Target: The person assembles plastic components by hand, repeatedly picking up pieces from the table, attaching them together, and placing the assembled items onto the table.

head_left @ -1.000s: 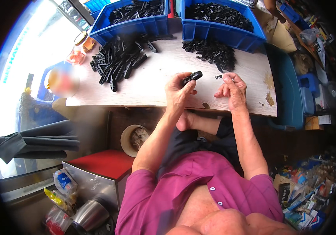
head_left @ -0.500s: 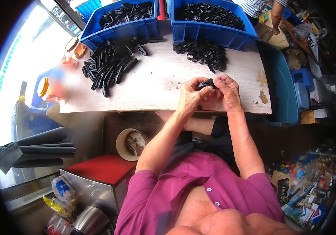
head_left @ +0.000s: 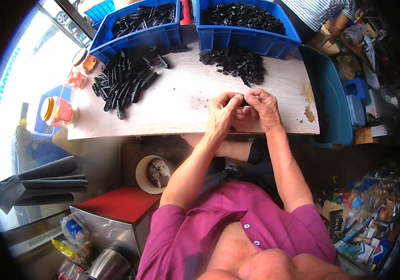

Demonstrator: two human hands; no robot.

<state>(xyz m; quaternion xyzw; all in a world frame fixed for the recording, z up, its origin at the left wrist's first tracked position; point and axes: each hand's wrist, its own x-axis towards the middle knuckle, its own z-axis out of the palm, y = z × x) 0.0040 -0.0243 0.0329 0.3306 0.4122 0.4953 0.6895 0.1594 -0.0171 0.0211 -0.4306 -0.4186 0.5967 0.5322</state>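
Over the front edge of the table (head_left: 176, 109), my left hand (head_left: 221, 114) and my right hand (head_left: 266, 112) meet, fingertips pinched together. Between them a bit of a black plastic part (head_left: 243, 99) shows; my fingers hide most of it. Beyond my hands lies a heap of small black plastic pieces (head_left: 242, 67). To the left spreads a pile of long, narrow black plastic parts (head_left: 123, 84).
Two blue bins, a left one (head_left: 137, 43) with long parts and a right one (head_left: 251, 43) with small pieces, stand at the back. Lidded jars (head_left: 59, 111) line the left edge. A teal tub (head_left: 337, 107) is at the right. Behind it stands a person in stripes (head_left: 321, 14).
My fingertips have closed in around the black part, which showed more before. The view has shifted slightly, and the person at the back right has leaned further into it.
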